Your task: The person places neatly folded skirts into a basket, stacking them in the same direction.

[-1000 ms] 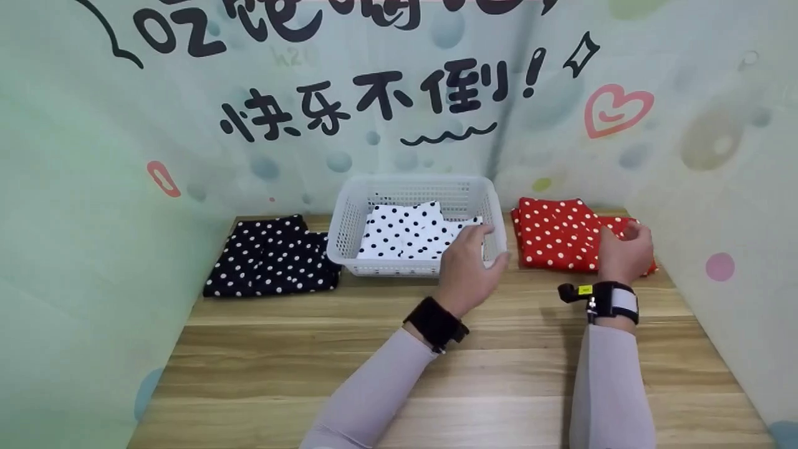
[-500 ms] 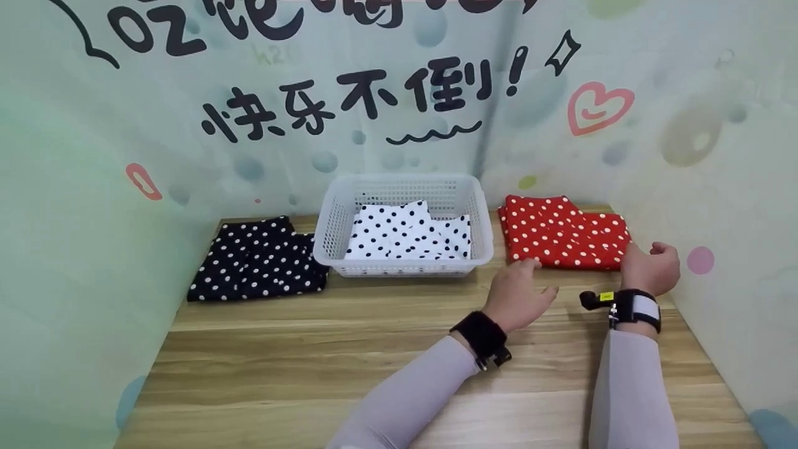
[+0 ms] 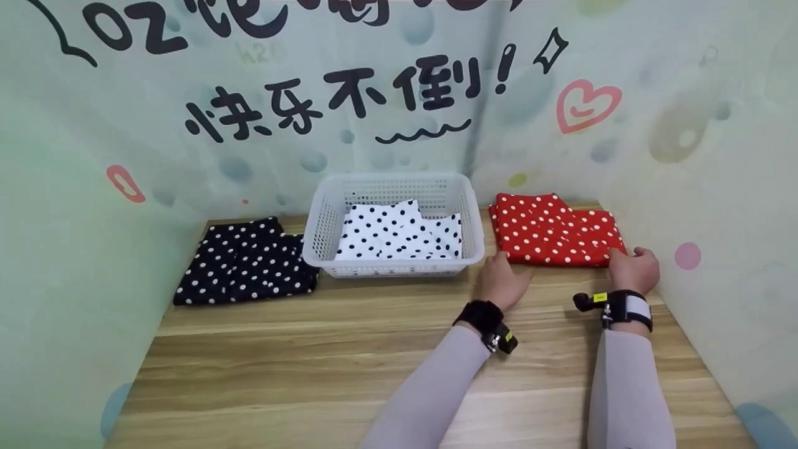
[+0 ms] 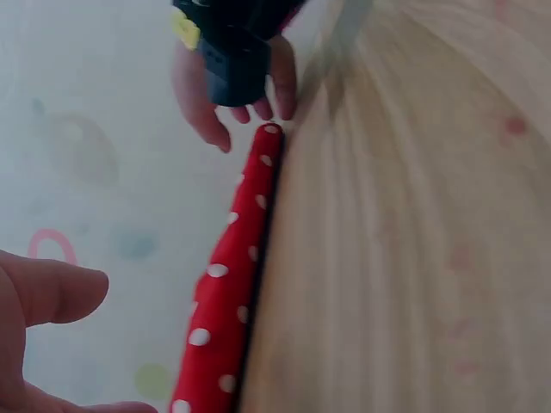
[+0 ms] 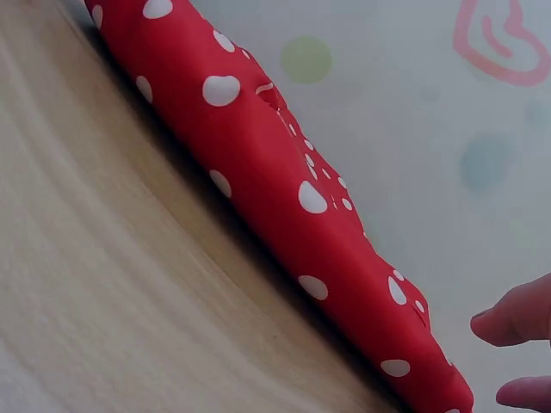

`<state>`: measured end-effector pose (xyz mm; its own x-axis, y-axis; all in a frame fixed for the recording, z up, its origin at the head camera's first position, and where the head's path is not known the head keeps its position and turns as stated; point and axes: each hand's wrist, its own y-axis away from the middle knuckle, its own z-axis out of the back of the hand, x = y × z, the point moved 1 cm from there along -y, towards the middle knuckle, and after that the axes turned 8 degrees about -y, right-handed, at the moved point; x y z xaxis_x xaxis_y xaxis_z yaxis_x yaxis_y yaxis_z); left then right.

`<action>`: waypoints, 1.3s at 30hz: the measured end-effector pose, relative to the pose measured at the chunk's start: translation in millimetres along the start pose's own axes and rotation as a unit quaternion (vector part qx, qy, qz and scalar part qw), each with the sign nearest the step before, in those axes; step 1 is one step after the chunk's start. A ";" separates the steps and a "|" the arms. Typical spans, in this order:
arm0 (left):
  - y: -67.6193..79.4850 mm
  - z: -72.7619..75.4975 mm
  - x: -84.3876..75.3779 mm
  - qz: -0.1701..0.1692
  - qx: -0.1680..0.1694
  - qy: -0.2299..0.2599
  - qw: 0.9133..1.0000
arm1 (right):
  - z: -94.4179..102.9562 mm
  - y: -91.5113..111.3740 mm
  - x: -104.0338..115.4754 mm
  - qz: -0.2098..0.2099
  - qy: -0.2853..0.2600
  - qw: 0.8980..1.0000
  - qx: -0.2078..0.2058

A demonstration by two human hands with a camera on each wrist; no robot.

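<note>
A folded red cloth with white dots (image 3: pixel 555 234) lies flat on the wooden table at the right. My left hand (image 3: pixel 502 284) is at its front left corner, with thumb and fingers spread apart. At the front right corner is my right hand (image 3: pixel 634 271), its thumb near the edge of the cloth. In the left wrist view the left thumb (image 4: pixel 65 291) stands clear of the folded edge. Parted fingers (image 5: pixel 516 318) of the right hand show beside the cloth's end in the right wrist view. Neither hand visibly grips the cloth.
A white plastic basket (image 3: pixel 399 265) stands at the back middle, holding a folded white cloth with black dots (image 3: pixel 399 234). To its left lies a folded black cloth with white dots (image 3: pixel 246 265). A printed wall (image 3: pixel 349 156) rises behind the table (image 3: pixel 299 368).
My left hand has moved from over the basket to the red cloth's front left corner. My right hand has gone from on top of the red cloth to its front right corner.
</note>
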<state>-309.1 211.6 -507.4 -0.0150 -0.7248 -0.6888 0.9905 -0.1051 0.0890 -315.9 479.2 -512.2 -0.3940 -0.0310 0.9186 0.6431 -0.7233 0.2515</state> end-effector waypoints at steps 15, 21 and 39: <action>-15.7 5.3 16.4 0.048 -0.046 0.190 0.980 | -5.6 9.1 1.3 0.012 0.033 0.999 0.011; -16.5 6.3 21.6 0.067 -0.054 0.143 0.986 | 5.9 9.9 3.4 0.021 0.111 0.993 0.026; -13.7 0.3 28.7 0.095 0.089 0.178 0.975 | 44.1 11.5 -20.6 0.100 0.246 0.951 0.161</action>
<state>-323.2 192.0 -528.2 0.2465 -0.4639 -0.8509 0.9308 -0.1313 0.3412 -271.4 502.0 -514.7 -0.4505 -0.5214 0.7247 0.8743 -0.4219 0.2399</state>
